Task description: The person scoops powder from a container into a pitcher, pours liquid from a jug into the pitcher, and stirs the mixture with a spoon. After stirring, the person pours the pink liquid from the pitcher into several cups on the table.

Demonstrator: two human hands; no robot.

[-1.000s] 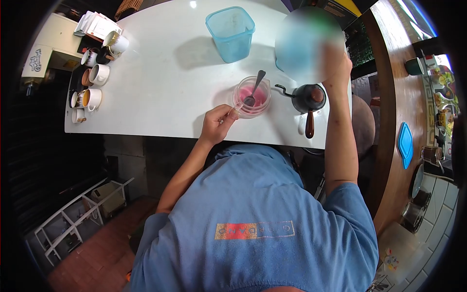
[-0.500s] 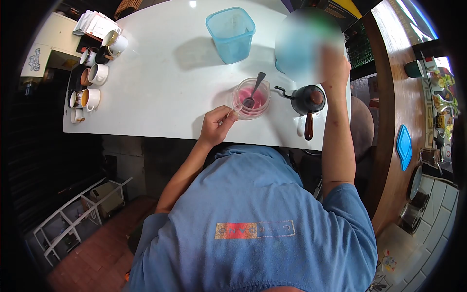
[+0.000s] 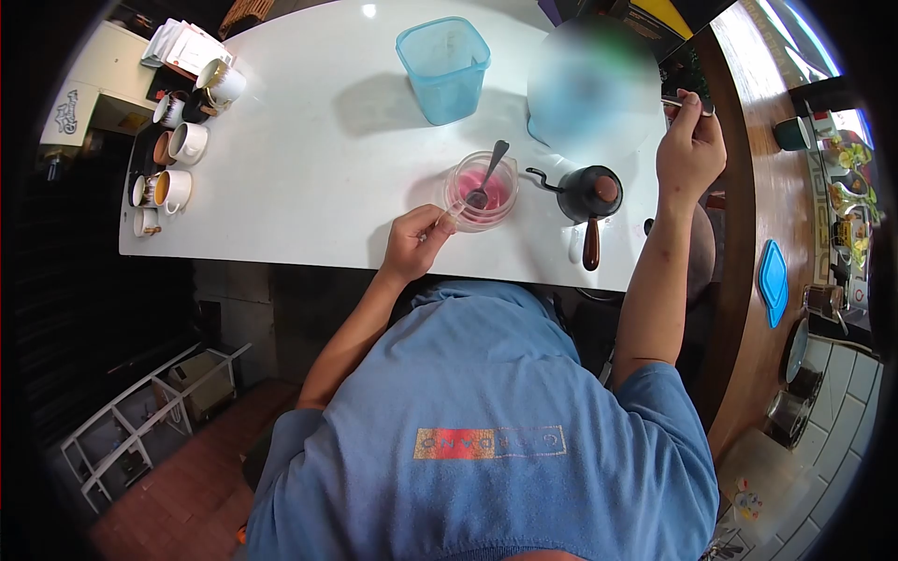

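Note:
My left hand (image 3: 413, 242) is closed on the handle of a clear glass jug (image 3: 462, 217) standing on the white table. Pink contents show inside the jug, and a metal spoon (image 3: 492, 169) leans in it with its handle rising over the rim. My right hand (image 3: 690, 154) is raised at the table's right edge, its fingers pinched on a thin, dark, shiny thing whose kind I cannot make out. Between the two hands stands a small black gooseneck kettle (image 3: 580, 198) with a brown wooden side handle and lid knob.
A translucent blue plastic container (image 3: 444, 79) stands behind the jug. Right of it is a blurred pale blue shape (image 3: 589, 93). Several mugs (image 3: 190, 142) line the table's left end, near stacked papers (image 3: 187, 47). A blue lid (image 3: 773, 283) lies on the wooden counter (image 3: 739, 346) at right.
My right hand has moved right, away from the blurred blue shape, and now shows a thin shiny thing in its fingers. My left hand keeps its hold on the jug.

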